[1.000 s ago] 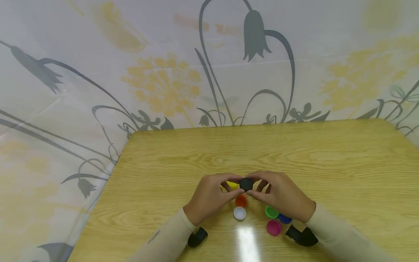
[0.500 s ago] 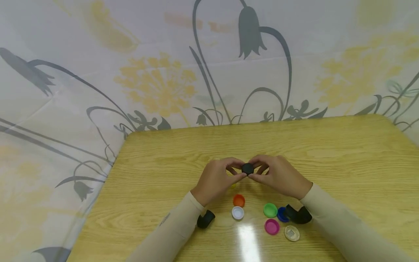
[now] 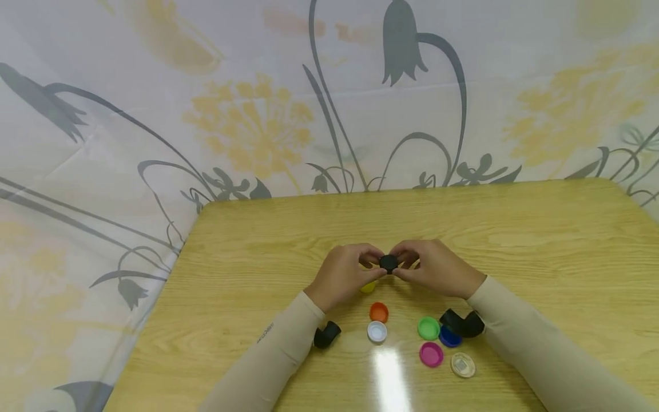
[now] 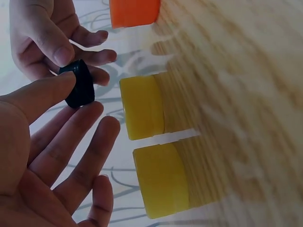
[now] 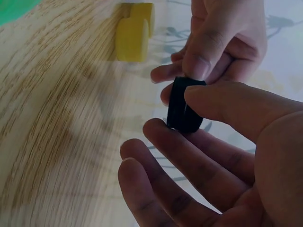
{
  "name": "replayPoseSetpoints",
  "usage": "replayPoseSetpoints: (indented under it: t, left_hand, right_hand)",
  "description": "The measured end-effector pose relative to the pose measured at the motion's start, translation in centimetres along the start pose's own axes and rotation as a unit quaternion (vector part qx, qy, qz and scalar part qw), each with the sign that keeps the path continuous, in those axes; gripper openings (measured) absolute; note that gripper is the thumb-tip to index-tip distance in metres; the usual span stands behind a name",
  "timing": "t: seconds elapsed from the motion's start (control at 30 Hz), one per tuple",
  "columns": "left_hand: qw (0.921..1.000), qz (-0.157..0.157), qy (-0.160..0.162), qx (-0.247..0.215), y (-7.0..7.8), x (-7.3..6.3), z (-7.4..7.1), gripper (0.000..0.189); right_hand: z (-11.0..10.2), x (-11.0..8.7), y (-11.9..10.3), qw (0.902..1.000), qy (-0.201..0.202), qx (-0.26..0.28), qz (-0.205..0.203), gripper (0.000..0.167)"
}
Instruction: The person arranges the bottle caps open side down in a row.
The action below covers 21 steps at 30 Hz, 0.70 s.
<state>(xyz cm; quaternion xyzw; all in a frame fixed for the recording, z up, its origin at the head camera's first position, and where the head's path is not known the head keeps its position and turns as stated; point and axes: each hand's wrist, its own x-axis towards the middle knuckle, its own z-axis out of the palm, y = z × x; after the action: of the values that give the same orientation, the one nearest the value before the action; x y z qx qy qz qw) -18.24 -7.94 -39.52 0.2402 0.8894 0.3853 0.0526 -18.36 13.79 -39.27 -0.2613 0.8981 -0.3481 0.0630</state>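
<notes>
Above the table (image 3: 288, 229), between your hands: black disc (image 3: 388, 263), round face turned up toward you. Your left hand (image 3: 342, 273) and right hand (image 3: 441, 268) pinch opposite sides, thumbs against fingertips, other fingers loose; neither is nearer.

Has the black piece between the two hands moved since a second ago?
Yes: in the head view, the black piece now appears farther from the orange cap, toward the table's far edge.

Small, thick black disc (image 3: 388, 262), aloft between left fingers (image 4: 71, 139) and right fingers (image 5: 189, 158)
</notes>
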Motion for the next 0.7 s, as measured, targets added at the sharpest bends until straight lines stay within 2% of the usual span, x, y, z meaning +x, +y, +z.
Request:
replayPoseSetpoints:
  t: [0.23, 0.47, 0.7]
  left_hand:
    - [0.9988, 0.003, -0.020, 0.046, -0.21, 0.16, 0.36, 0.026]
    - [0.9942, 0.001, -0.034, 0.102, -0.22, 0.10, 0.73, 0.026]
    - [0.9915, -0.006, -0.051, 0.120, -0.28, 0.09, 0.79, 0.026]
  right_hand:
    - [-0.01, 0.03, 0.13, 0.9996, -0.025, 0.010, -0.002, 0.018]
    - [0.25, 0.06, 0.29, 0.9992, -0.040, 0.005, -0.005, 0.018]
    - [0.74, 0.15, 0.68, 0.9986, -0.051, 0.014, 0.001, 0.017]
